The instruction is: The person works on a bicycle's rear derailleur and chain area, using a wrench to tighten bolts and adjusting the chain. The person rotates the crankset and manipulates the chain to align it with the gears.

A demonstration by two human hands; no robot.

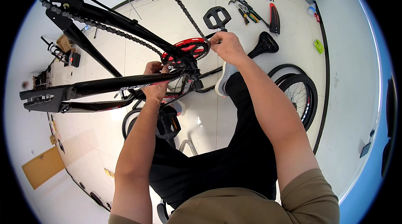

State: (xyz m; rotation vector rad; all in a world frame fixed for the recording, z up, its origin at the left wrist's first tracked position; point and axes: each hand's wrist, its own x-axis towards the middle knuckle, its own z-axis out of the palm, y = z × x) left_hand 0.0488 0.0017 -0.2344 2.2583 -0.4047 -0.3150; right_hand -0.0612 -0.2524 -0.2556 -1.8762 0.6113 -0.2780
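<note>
A black bike frame (94, 88) spans the left and centre, with a red-and-black chainring (180, 44) at its crank. A dark chain (187, 17) rises from the ring to the top of the view; another run slants off to the upper left. My left hand (154, 82) is closed at the crank area, partly behind the frame tube, near a small silver fitting (170, 67); what it grips is unclear. My right hand (227, 49) pinches at the chain on the ring's right side, its fingertips partly hidden. A black pedal (216, 17) sticks up just above it.
Pliers and other tools (247, 12), a saddle (266, 42) and stacked wheels (303, 98) lie to the right. A second pedal (167, 125) is below the frame. My legs and shoes are beneath my arms; boxes (63, 43) stand at the far left.
</note>
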